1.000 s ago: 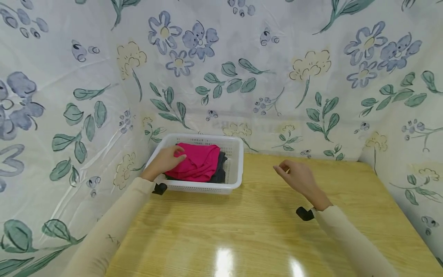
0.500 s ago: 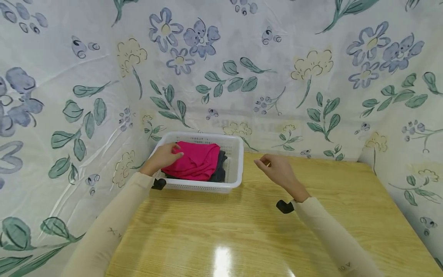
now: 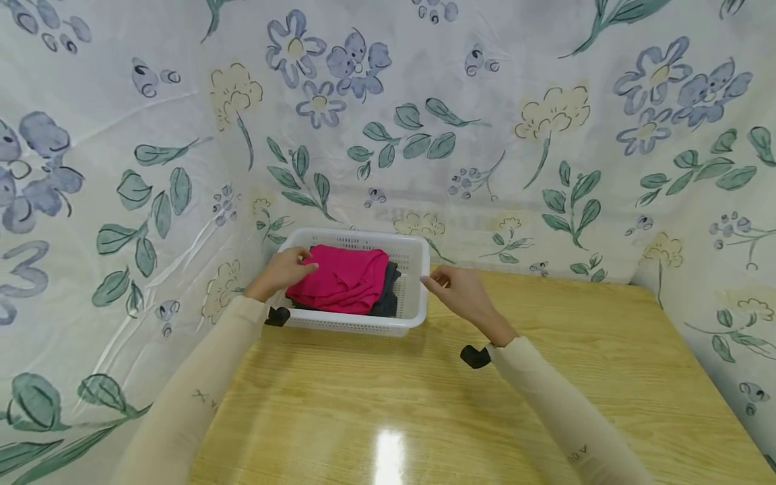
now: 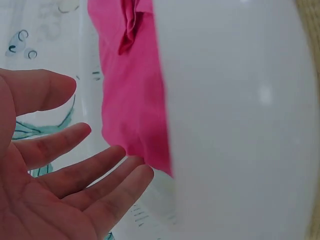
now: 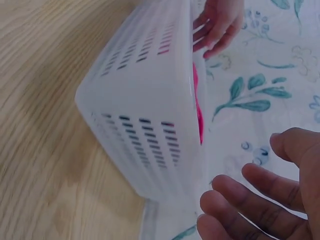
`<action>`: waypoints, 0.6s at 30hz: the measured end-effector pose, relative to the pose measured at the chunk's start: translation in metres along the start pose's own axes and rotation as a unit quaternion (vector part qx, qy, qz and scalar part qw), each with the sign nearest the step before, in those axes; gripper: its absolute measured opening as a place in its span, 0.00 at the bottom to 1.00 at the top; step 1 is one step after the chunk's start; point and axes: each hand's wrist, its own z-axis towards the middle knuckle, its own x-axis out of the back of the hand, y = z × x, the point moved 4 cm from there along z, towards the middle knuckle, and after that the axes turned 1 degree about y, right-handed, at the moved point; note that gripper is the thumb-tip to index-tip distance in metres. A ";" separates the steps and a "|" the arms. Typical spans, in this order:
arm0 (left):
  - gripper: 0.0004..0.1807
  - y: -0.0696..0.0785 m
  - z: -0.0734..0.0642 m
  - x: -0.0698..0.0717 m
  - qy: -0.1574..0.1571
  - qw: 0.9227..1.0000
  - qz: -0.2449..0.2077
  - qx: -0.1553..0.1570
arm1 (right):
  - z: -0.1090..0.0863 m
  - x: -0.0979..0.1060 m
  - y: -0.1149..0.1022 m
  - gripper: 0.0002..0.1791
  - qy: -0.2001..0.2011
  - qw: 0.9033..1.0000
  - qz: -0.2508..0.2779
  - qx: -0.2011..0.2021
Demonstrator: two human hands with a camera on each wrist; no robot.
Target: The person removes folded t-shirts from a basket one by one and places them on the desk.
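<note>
A white plastic basket (image 3: 345,320) with slotted walls stands at the back left of the table. Folded pink cloth (image 3: 345,276) lies inside it on top of dark grey cloth (image 3: 388,296). My left hand (image 3: 285,271) hovers over the basket's left end, fingers loosely spread beside the pink cloth and holding nothing. In the left wrist view its fingertips (image 4: 145,172) come right up to the cloth's edge. Close to the basket's right rim is my right hand (image 3: 459,289), fingers apart. The right wrist view shows that hand (image 5: 265,200) with nothing between thumb and fingers.
The wooden table (image 3: 364,384) spreads in front and to the right of the basket. A white fabric wall (image 3: 418,121) with a flower print rises behind and on the left, close against the basket. Black wrist mounts (image 3: 475,356) hang below the cuffs.
My right hand has moved left across the table to the basket's right rim. My left hand has shifted only slightly at the basket's left end. The basket and cloths stay in place.
</note>
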 end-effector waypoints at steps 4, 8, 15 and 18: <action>0.28 -0.003 0.001 0.001 -0.013 1.000 0.000 0.014 | 0.006 -0.009 -0.011 0.16 -0.006 1.000 0.009 0.008; 0.29 -0.005 0.002 0.003 -0.029 0.999 -0.004 0.023 | 0.012 -0.019 -0.021 0.14 -0.008 1.000 0.015 0.016; 0.31 -0.012 0.001 0.005 -0.056 0.996 -0.029 0.057 | 0.023 -0.037 -0.038 0.16 -0.058 0.997 0.044 0.008; 0.31 -0.012 0.003 0.006 -0.063 0.996 -0.035 0.061 | 0.028 -0.044 -0.041 0.16 -0.079 0.995 0.058 -0.007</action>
